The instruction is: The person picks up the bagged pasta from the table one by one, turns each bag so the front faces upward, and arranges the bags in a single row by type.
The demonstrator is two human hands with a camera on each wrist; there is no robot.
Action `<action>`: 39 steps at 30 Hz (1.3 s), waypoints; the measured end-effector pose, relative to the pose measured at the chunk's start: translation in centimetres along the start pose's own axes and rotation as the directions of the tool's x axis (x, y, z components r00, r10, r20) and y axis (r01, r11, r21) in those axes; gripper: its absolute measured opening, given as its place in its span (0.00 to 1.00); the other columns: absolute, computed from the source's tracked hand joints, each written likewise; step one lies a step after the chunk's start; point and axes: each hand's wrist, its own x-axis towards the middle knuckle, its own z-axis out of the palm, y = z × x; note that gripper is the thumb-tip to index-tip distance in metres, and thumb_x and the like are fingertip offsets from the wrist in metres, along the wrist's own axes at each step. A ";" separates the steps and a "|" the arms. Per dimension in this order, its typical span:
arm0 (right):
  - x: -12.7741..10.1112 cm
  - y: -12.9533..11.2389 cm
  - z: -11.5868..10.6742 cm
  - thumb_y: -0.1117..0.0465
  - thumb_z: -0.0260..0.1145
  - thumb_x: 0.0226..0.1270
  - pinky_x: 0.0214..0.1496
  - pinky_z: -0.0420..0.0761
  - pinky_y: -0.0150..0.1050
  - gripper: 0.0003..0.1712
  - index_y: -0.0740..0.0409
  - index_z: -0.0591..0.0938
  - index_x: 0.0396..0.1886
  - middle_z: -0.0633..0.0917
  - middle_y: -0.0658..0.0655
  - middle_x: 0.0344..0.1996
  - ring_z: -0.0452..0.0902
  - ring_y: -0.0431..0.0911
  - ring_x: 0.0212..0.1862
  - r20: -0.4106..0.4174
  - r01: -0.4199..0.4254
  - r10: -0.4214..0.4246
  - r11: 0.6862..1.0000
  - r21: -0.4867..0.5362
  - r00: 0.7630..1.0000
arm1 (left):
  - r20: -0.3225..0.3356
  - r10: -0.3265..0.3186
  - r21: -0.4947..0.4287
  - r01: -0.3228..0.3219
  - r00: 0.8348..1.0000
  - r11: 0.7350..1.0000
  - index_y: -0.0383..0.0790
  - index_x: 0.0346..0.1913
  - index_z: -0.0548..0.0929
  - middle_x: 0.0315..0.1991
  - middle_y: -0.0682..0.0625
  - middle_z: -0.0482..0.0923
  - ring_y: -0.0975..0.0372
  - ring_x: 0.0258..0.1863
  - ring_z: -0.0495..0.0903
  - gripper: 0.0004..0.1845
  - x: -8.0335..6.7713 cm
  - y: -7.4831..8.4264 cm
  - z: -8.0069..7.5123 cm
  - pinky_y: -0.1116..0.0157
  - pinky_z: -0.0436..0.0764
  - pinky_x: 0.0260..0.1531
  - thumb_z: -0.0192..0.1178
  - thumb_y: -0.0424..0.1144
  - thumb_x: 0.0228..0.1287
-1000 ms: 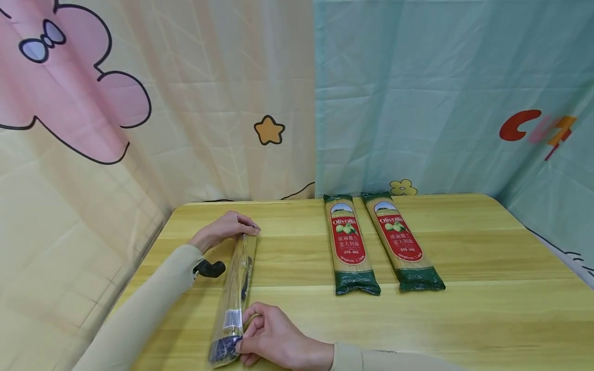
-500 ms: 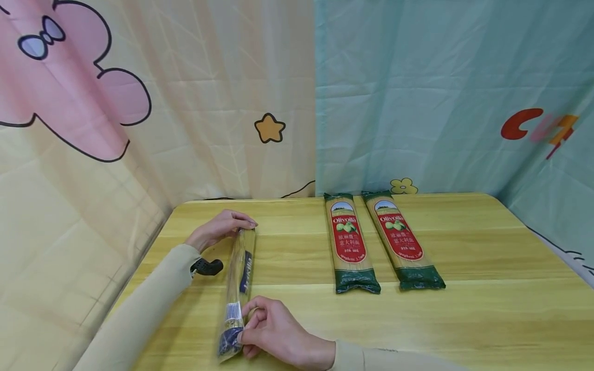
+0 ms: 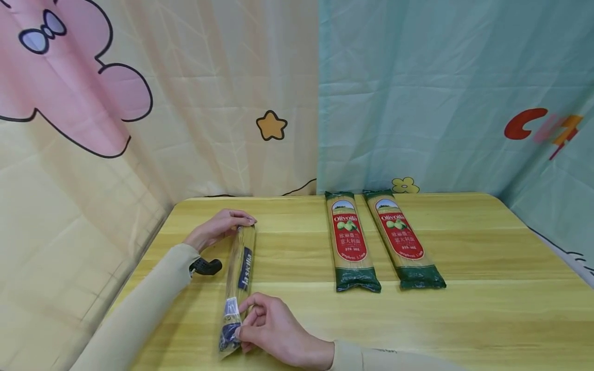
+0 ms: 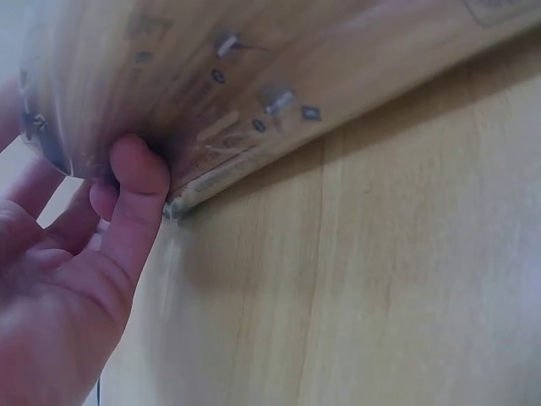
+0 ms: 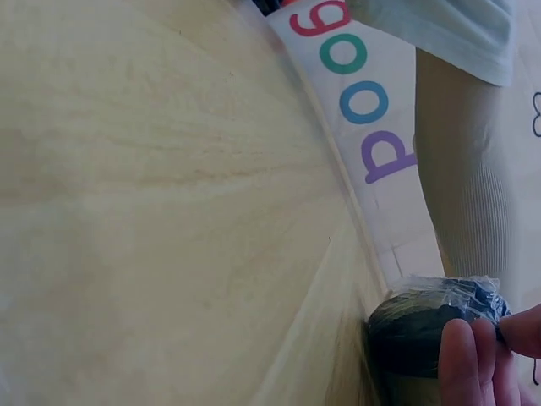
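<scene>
A clear bag of spaghetti (image 3: 238, 273) with a dark blue "la sicilia" label stands partly on its side, lengthwise on the left of the table. My left hand (image 3: 220, 226) grips its far end; in the left wrist view the thumb (image 4: 139, 173) presses on the printed film. My right hand (image 3: 278, 330) pinches the near end by its dark blue wrapper (image 5: 414, 338), which crinkles under the fingers in the right wrist view. To the right lie two green-ended Olivoilà spaghetti packs, a nearer-to-centre pack (image 3: 350, 242) and an outer pack (image 3: 403, 239), both label up, touched by neither hand.
The wooden table (image 3: 487, 309) ends at cloth curtains (image 3: 209, 103) behind and at both sides. A black wrist camera mount (image 3: 206, 266) juts from my left sleeve, close beside the bag.
Both hands have rolled the bag about its length, so the blue label now faces up more. Its near end has shifted slightly away and right. The Olivoilà packs stay put.
</scene>
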 end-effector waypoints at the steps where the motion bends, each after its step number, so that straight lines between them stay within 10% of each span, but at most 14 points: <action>1: 0.0 0.0 -0.1 0.76 0.65 0.56 0.30 0.82 0.34 0.17 0.60 0.78 0.45 0.83 0.50 0.24 0.81 0.41 0.25 0.004 0.004 -0.004 1.000 -0.002 1.000 | -0.005 -0.007 -0.005 0.007 1.000 1.000 0.21 0.57 0.77 0.54 0.36 0.78 0.63 0.39 0.80 0.21 0.0 0.0 0.0 0.66 0.81 0.38 0.62 0.34 0.67; 19: 0.4 -0.1 -0.5 0.74 0.67 0.61 0.34 0.82 0.33 0.20 0.57 0.76 0.52 0.82 0.46 0.29 0.81 0.37 0.29 0.099 0.127 -0.112 0.978 -0.165 0.989 | -0.018 -0.019 0.024 0.019 1.000 1.000 0.26 0.58 0.79 0.54 0.40 0.79 0.61 0.42 0.79 0.22 0.3 -0.7 -0.3 0.65 0.80 0.41 0.63 0.37 0.67; 29: 1.2 -0.6 -2.1 0.66 0.66 0.69 0.45 0.80 0.29 0.19 0.52 0.81 0.58 0.81 0.41 0.35 0.77 0.31 0.39 0.330 0.182 -0.058 0.916 -0.358 0.942 | -0.010 -0.025 0.007 0.025 1.000 1.000 0.27 0.58 0.79 0.52 0.42 0.79 0.61 0.42 0.80 0.21 0.3 -0.6 -0.3 0.65 0.81 0.41 0.63 0.37 0.67; 39: 2.4 -1.3 -1.9 0.63 0.68 0.66 0.39 0.78 0.26 0.12 0.53 0.85 0.49 0.81 0.39 0.29 0.74 0.28 0.33 0.373 0.281 -0.089 0.819 -0.501 0.924 | -0.018 -0.034 -0.009 0.034 0.999 0.999 0.26 0.59 0.78 0.50 0.44 0.80 0.62 0.41 0.80 0.23 -0.2 -0.6 -0.2 0.67 0.81 0.39 0.63 0.38 0.68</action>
